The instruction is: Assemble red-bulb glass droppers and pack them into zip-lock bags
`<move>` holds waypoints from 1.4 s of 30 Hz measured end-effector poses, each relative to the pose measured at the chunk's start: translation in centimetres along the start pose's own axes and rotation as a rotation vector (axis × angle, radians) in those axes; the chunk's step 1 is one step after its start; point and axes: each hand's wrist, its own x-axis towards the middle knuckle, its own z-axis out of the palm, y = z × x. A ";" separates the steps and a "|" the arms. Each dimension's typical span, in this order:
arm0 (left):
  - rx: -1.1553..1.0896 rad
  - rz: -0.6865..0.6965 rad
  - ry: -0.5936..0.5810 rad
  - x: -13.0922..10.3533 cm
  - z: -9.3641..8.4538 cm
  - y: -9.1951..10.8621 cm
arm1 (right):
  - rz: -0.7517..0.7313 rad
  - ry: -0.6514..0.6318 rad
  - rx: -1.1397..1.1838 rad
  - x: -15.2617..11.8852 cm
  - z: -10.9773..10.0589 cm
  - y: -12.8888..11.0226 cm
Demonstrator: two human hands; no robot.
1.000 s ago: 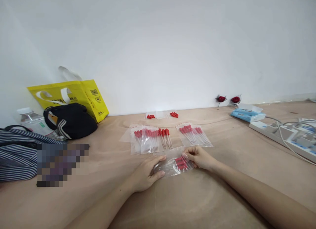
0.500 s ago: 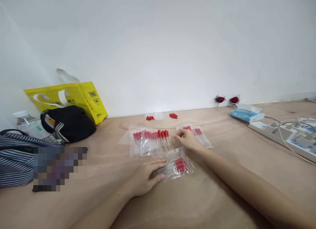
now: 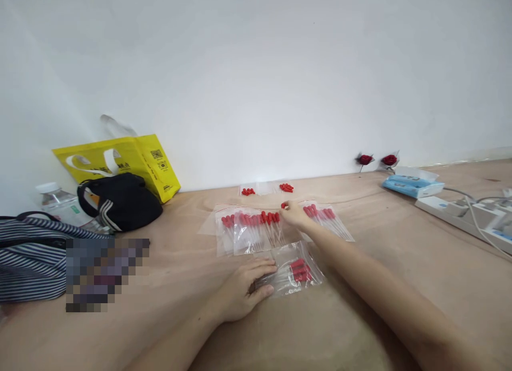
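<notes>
My left hand (image 3: pixel 244 291) lies on the table at the left edge of a clear zip bag (image 3: pixel 306 280) holding red-tipped sticks. Its fingers rest stretched on the bag, apart from the thumb. Farther back, my right hand (image 3: pixel 295 216) is closed in a pinch. A red tip (image 3: pixel 284 205) shows at its fingertips; the rest of that stick is hidden by the hand. Just left of it lie loose red-tipped sticks (image 3: pixel 271 221), beside bagged ones (image 3: pixel 248 232). More bagged red-tipped sticks (image 3: pixel 328 216) are to the right of this hand, partly behind the wrist.
Two small bags with red pieces (image 3: pixel 286 188) lie by the wall. At left are a yellow bag (image 3: pixel 154 173), a black striped pouch (image 3: pixel 130 203), a bottle (image 3: pixel 60 200) and a striped bag (image 3: pixel 32 269). Two red flowers (image 3: pixel 365 159), tissues (image 3: pixel 414 184) and a power strip (image 3: pixel 440 210) are at right.
A red tip now shows at my right fingertips, and that hand has shifted slightly back and left among the sticks. My left hand stays at the bag. The whole view has shifted a little.
</notes>
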 end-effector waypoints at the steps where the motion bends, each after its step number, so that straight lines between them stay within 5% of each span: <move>1: -0.005 -0.001 0.004 0.0 0.0 0.0 | -0.003 0.015 0.035 -0.4 -0.9 0.3; 5: -0.016 0.000 0.018 0.0 0.1 -0.1 | -0.020 0.044 0.212 -3.6 -4.6 2.5; 8: -0.004 -0.006 0.028 0.0 0.2 -0.3 | 0.013 0.079 0.630 -6.5 -6.4 4.7; 15: 0.023 -0.061 0.026 -0.1 0.1 -0.1 | 0.200 0.245 0.992 -9.0 -5.9 6.8; 26: 0.003 -0.088 0.026 -0.4 0.1 0.4 | 0.212 -0.034 0.963 -11.4 -3.2 4.1; 36: 0.023 -0.131 0.007 -0.3 -0.1 0.9 | 0.183 -0.450 0.583 -11.4 -4.4 3.7; 42: 0.038 -0.108 0.017 -0.2 -0.1 0.9 | 0.141 -0.357 0.486 -11.2 -4.2 3.7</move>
